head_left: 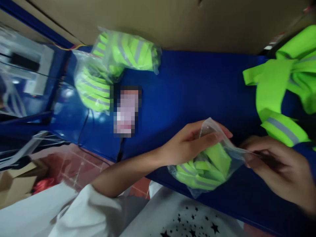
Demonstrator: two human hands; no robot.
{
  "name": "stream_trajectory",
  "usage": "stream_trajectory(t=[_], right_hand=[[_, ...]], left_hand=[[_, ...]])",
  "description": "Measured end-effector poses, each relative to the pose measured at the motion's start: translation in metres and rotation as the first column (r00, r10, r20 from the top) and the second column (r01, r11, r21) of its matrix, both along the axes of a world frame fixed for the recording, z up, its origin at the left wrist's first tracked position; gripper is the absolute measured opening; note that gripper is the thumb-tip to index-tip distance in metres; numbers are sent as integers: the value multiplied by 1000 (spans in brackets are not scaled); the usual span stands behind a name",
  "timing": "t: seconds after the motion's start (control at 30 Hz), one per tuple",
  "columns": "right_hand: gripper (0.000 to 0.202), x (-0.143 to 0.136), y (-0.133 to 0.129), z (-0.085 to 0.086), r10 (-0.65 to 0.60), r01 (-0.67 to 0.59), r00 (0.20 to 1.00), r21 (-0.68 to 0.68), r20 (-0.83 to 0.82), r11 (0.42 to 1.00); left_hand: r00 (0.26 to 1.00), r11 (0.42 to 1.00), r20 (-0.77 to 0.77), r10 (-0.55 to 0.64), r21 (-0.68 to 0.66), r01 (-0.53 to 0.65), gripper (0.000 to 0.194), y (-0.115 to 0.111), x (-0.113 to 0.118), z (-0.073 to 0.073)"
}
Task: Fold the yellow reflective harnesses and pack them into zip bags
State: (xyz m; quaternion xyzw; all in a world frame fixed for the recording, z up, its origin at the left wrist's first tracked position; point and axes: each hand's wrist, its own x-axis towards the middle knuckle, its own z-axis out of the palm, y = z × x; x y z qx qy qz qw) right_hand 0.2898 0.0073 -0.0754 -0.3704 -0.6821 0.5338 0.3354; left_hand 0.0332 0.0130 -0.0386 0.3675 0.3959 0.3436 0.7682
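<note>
A clear zip bag (235,161) with folded neon-yellow reflective straps (201,176) inside hangs between my hands, over the front edge of the blue table. My left hand (190,141) grips the bag's upper left corner, thumb on the near side and fingers behind the plastic. At the other end of the bag's mouth, my right hand (278,168) pinches the edge between thumb and fingers; it is slightly blurred. Whether the seal is fully closed I cannot tell.
Filled bags of reflective straps (133,51) lie at the table's back left, near a pixelated phone (127,112) with a cable. Loose neon straps (274,85) are heaped at the right on the blue table (192,85). A cardboard box (18,187) stands on the tiled floor, lower left.
</note>
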Motion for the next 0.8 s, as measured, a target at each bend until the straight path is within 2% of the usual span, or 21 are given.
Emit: stream_trajectory(t=[0.1, 0.2, 0.27, 0.37, 0.47, 0.6, 0.67, 0.8], right_hand=[[10, -7, 2, 11, 3, -14, 988, 71, 151, 997], [5, -11, 7, 13, 35, -40, 996, 66, 77, 997], [6, -11, 9, 12, 47, -48, 998, 28, 49, 998], [9, -13, 8, 14, 5, -5, 997, 4, 72, 1000], [12, -14, 7, 14, -47, 48, 997, -25, 60, 999], [11, -14, 9, 14, -23, 23, 1000, -79, 4, 997], [11, -13, 10, 16, 22, -22, 1000, -72, -1, 997], [9, -13, 10, 17, 77, -76, 996, -24, 45, 997]], left_hand=[[1000, 999, -14, -17, -46, 17, 27, -6, -2, 1], [986, 998, -165, 3, -66, -14, 26, -7, -7, -6], [975, 999, -218, -37, -40, 29, 26, -6, -7, -9], [971, 999, -235, -52, 3, 54, 26, -6, -1, -6], [974, 1000, -227, -3, 17, 7, 25, -6, 4, -4], [966, 1000, -256, 23, 26, -17, 27, -8, 2, -7], [946, 996, -325, 14, 87, 15, 29, -9, 0, -8], [918, 967, -391, -62, 205, 152, 33, -8, -2, -6]])
